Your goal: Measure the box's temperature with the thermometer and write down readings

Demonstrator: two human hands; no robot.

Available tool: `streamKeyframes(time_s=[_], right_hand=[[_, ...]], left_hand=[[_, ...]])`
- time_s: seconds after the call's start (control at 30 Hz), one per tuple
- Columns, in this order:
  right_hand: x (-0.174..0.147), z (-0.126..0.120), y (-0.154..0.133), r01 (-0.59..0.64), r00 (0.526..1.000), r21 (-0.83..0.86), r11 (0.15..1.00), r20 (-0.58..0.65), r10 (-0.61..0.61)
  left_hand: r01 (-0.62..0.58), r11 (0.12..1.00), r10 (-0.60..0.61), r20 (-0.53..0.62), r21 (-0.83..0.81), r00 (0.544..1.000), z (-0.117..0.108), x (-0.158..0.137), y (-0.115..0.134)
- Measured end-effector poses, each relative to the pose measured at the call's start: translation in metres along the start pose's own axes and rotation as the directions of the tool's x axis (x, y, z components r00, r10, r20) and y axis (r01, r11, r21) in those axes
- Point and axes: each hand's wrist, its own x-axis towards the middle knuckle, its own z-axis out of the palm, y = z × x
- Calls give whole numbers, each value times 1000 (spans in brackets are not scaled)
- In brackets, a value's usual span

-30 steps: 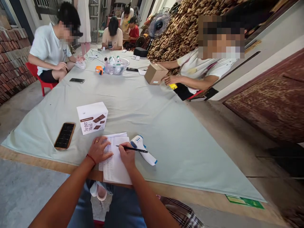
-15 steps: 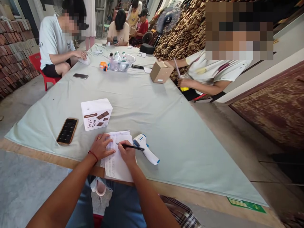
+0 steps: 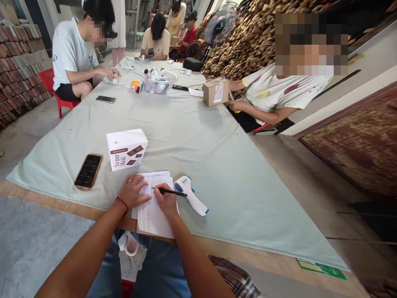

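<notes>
Pen (image 3: 179, 193) in R hand (image 3: 166, 200), L hand (image 3: 134, 192) flat on notebook (image 3: 157, 221)

Cloth-covered table (image 3: 248, 207), fairly crowded. Nr side: notebook lies at the edge, w/ loose paper (image 3: 164, 174) poking out past its top. White box (image 3: 126, 150) marked "Super Meal" stands upright just beyond the paper, a bit to the left. Thermometer (image 3: 195, 200) (white/blue, gun type) lies immed. right of notebook; pen's rear end overlaps it in view. Dark-screened phone (image 3: 88, 171) lies left of the box, well apart from L hand.

Farther off: 2nd phone (image 3: 106, 99) nr left edge; orange item (image 3: 135, 86) beside clear bowl (image 3: 169, 86) w/ bottles (image 3: 154, 74) in it. Co-worker (image 3: 72, 54) on red chair (image 3: 46, 78) at left, hands at a small item, too small to ID. Co-worker on right (image 3: 266, 89) has hands by a brown carton (image 3: 216, 92) at the table's right edge. Fan (image 3: 218, 30) stands behind, nr a big brown pile (image 3: 248, 41); bricks (image 3: 21, 70) stacked far left.

Pose: both forearms come in from below & converge on notebook. L hand palm down, fingers spread, thumb twd page centre; red cord (image 3: 122, 203) at wrist. R hand closed round pen in writing grip, side of hand low over page. Tip is at the written lines; touching or just above, can't tell.
</notes>
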Motion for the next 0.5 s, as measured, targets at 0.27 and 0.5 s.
streamKeyframes(time_s=[0.27,0.5], right_hand=[[1,0,0,26,1000,-11,1000,-9,-26],[0,0,-1,27,1000,-21,999,-2,-27]], left_hand=[[-13,1000,13,-7,-6,1000,-2,0,1],[5,1000,-5,3,1,1000,-1,0,1]])
